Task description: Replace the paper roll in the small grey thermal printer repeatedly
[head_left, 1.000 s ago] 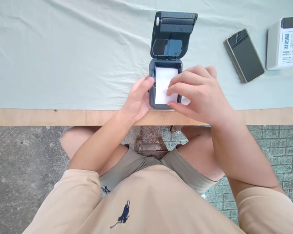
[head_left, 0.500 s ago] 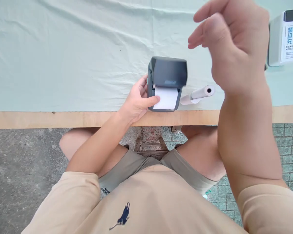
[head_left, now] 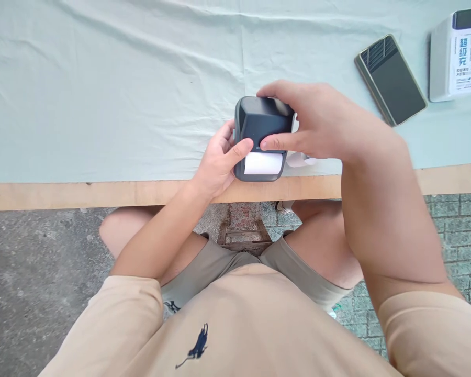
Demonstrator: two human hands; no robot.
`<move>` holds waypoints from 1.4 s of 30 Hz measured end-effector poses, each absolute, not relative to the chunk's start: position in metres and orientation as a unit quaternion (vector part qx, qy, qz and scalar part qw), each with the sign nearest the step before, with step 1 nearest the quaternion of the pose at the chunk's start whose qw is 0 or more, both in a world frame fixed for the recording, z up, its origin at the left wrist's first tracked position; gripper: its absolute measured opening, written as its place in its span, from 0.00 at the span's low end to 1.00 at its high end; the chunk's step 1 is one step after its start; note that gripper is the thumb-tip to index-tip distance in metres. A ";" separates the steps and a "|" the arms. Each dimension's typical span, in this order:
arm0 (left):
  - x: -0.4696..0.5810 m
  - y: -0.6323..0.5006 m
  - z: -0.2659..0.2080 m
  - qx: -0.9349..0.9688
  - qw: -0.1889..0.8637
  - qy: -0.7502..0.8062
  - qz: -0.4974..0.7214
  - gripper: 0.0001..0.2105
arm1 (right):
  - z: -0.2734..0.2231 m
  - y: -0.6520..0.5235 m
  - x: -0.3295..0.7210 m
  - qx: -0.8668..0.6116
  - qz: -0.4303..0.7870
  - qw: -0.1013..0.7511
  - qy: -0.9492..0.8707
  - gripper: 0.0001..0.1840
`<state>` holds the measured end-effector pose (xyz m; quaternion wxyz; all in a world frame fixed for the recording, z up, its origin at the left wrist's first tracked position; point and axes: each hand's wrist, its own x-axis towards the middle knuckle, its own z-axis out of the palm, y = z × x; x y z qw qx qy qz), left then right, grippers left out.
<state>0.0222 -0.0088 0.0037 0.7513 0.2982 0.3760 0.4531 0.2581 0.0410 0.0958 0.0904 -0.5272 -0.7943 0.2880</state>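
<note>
A dark label printer (head_left: pixel 267 124) is held near the table's front edge, with white paper (head_left: pixel 262 164) showing at its near end below the lid. My left hand (head_left: pixel 223 159) grips its left side, thumb on the lid's lower left corner. Over the lid from the right comes my right hand (head_left: pixel 298 118), its thumb on the lid's front part and its fingers at the far edge. Behind the right hand, the roll of white paper (head_left: pixel 298 159) on the cloth is mostly hidden.
A phone (head_left: pixel 394 78) lies on the pale green cloth (head_left: pixel 121 94) to the right. Beside it stands a white box-shaped device (head_left: pixel 441 65) with a printed label. The bare wooden table edge (head_left: pixel 82 195) runs along the front, above my legs.
My right hand has come down from the upper right onto the printer. The lid has swung down towards me and covers more of the paper. The phone is now uncovered.
</note>
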 end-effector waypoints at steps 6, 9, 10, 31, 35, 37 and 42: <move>0.024 -0.004 0.006 0.286 0.754 0.369 0.462 0.23 | 0.100 0.039 0.261 -0.524 0.284 0.113 -0.795 0.25; 0.024 0.002 0.004 0.272 0.771 0.365 0.445 0.21 | 0.105 0.035 0.263 -0.521 0.344 0.130 -0.770 0.27; 0.023 0.003 0.002 0.266 0.775 0.365 0.441 0.22 | 0.106 0.034 0.264 -0.520 0.356 0.135 -0.765 0.29; 0.016 0.010 -0.022 0.230 0.791 0.322 0.467 0.15 | 0.115 0.033 0.255 -0.505 0.013 0.315 -0.803 0.14; 0.018 0.011 -0.018 0.226 0.788 0.335 0.464 0.18 | 0.123 0.026 0.237 -0.541 0.011 0.359 -0.761 0.20; 0.019 0.010 -0.014 0.235 0.781 0.349 0.461 0.18 | 0.124 0.023 0.233 -0.521 0.069 0.293 -0.799 0.17; 0.022 0.004 -0.005 0.236 0.775 0.364 0.459 0.13 | 0.122 0.020 0.217 -0.604 0.134 0.041 -0.784 0.08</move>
